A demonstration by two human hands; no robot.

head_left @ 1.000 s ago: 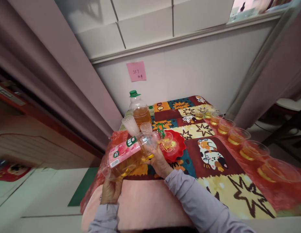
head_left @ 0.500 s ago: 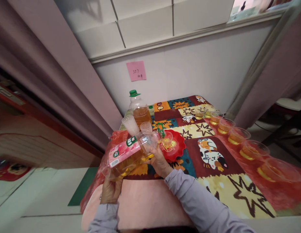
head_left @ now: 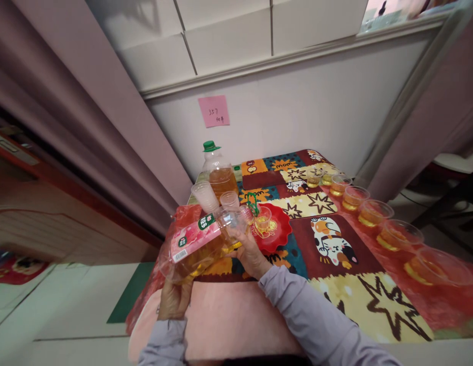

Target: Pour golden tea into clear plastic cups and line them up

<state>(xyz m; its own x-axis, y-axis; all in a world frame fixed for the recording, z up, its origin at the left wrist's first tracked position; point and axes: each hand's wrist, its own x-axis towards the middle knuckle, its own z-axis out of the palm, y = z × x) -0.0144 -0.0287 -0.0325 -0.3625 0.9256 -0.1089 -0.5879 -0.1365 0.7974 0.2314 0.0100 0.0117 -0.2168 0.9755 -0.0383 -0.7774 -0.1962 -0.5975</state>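
A large clear bottle with a pink label and amber liquid lies tilted almost flat, its mouth toward the right. My left hand supports its base from below, fingers partly hidden under it. Closed around the neck end is my right hand. Just past the mouth, a clear plastic cup with some yellow liquid sits on a red scalloped plate. A green looped strip shows beside the mouth. Whether liquid is flowing cannot be made out.
Behind stands another big bottle with a green cap. Stacked clear cups are close to the held bottle. Several cups of yellow liquid, one being a near cup, line the table's right side. Patterned mats cover the table.
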